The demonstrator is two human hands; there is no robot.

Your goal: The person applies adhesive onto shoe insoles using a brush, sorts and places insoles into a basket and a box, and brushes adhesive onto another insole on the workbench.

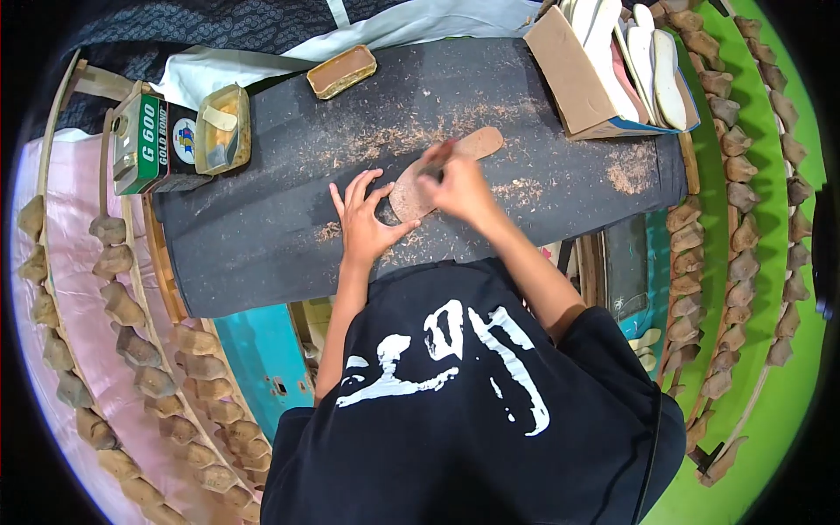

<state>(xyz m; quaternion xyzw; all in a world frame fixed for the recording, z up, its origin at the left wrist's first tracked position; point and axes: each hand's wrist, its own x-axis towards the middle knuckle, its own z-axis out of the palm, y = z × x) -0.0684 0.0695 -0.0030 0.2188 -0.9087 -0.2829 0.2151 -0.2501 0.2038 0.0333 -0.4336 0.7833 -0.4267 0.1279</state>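
A brown insole-shaped piece (409, 196) lies flat on the dark cloth of the table (271, 236), its narrow end pointing to the upper right. Spread beside its wide end, my left hand (364, 219) has its fingers apart, with the thumb close to the piece's lower edge. Over the middle of the piece is my right hand (459, 185), its fingers curled together and blurred by motion. Something small and dark reddish seems to be in those fingers, but I cannot make out what it is. Brown shavings (385, 140) are scattered around the piece.
At the left stand a green-and-black tin (153, 144) and a container with tools (223, 162). A shallow tray (342, 72) sits at the back edge. A cardboard box (560, 70) of pale soles is at the back right. Racks of shoe lasts (739, 166) hang on both sides.
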